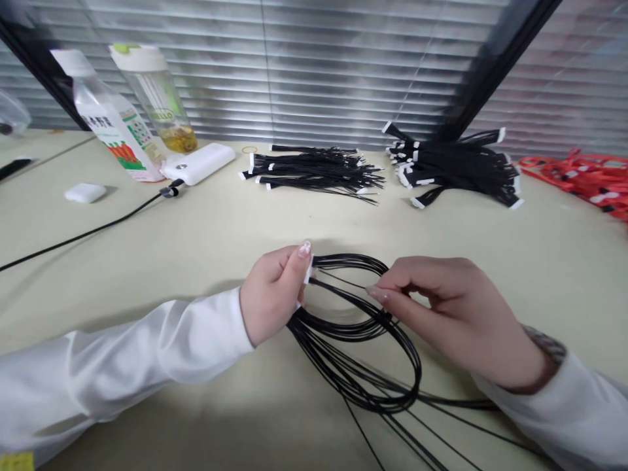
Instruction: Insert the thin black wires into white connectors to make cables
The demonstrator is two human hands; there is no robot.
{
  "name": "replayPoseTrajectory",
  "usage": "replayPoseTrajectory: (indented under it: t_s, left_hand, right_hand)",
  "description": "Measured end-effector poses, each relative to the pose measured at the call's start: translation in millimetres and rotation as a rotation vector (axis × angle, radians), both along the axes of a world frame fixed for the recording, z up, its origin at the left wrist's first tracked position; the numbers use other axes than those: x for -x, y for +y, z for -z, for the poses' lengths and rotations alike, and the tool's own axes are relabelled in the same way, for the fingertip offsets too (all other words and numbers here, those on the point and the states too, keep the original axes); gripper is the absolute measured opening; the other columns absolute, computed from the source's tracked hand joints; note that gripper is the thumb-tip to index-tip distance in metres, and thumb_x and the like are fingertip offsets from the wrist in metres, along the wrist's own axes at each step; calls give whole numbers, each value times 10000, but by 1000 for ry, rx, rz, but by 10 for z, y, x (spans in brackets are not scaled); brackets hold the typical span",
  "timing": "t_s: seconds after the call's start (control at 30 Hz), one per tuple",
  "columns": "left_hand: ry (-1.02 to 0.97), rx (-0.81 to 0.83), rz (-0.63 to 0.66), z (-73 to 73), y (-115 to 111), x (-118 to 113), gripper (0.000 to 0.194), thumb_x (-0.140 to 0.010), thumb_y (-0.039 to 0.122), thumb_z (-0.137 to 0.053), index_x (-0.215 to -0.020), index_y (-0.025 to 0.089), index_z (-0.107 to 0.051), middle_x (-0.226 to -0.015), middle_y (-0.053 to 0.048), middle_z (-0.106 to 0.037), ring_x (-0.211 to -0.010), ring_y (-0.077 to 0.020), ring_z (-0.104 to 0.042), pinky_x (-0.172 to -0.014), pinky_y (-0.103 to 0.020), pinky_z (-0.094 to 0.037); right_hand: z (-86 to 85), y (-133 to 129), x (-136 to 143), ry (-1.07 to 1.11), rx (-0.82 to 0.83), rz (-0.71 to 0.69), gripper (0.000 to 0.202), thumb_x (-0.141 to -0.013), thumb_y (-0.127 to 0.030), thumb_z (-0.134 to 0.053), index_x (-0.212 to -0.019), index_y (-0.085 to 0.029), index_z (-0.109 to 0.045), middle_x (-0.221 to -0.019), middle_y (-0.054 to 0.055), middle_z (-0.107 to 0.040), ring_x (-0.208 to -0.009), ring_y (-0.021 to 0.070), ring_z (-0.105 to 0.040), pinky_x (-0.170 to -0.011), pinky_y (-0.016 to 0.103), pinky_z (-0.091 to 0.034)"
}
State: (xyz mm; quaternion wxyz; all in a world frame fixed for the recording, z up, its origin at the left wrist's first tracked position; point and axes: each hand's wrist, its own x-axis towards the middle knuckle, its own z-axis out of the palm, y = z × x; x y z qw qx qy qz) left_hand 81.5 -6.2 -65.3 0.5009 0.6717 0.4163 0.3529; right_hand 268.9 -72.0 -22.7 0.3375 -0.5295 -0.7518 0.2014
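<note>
My left hand (275, 291) is closed around a white connector (309, 269) from which several thin black wires (348, 260) run out. The wires curve in loops to the right and bend back under the left hand. Pinched between thumb and forefinger of my right hand (441, 311) is a single black wire (341, 278), to the right of the connector. More black wires (338, 366) hang from below the left hand and trail toward the lower right, partly behind the right sleeve. The wire end in the right fingertips is hidden.
Bundles of short black cables (309, 171) and wider black cables (451, 167) with white connectors lie at the back, red cables (583, 180) at far right. Back left stand a drink bottle (115, 124) and a tea bottle (154, 98), near a white power bank (203, 163) and a white case (85, 192).
</note>
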Motion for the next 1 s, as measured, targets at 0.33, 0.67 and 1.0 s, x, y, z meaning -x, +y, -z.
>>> replayPoseTrajectory:
  t_s: [0.33, 0.67, 1.0]
  left_hand:
    - [-4, -42, 18, -12, -10, 7, 459, -901, 473, -302, -561, 188, -418, -393, 53, -410, -359, -64, -369, -369, -191, -311]
    - [-13, -63, 32, -17, -10, 10, 463, -908, 463, -295, -557, 187, -416, -398, 52, -411, -367, -66, -376, -380, -193, -320]
    - [-17, -33, 35, -14, -18, 7, 458, -901, 481, -294, -570, 192, -422, -397, 55, -409, -359, -70, -378, -378, -199, -327]
  right_hand:
    - [4, -24, -25, -1, -31, -37, 119, -804, -174, -572, -691, -170, -609, -604, -24, -587, -529, 47, -501, -503, 162, -404]
    - [2, -13, -26, -8, -34, -14, 133, -804, -183, -568, -677, -175, -607, -594, -30, -588, -530, 45, -501, -497, 165, -402]
    - [18, -21, -52, -15, -45, -97, 105, -801, -148, -568, -705, -165, -608, -598, -32, -571, -533, 39, -487, -498, 163, -395]
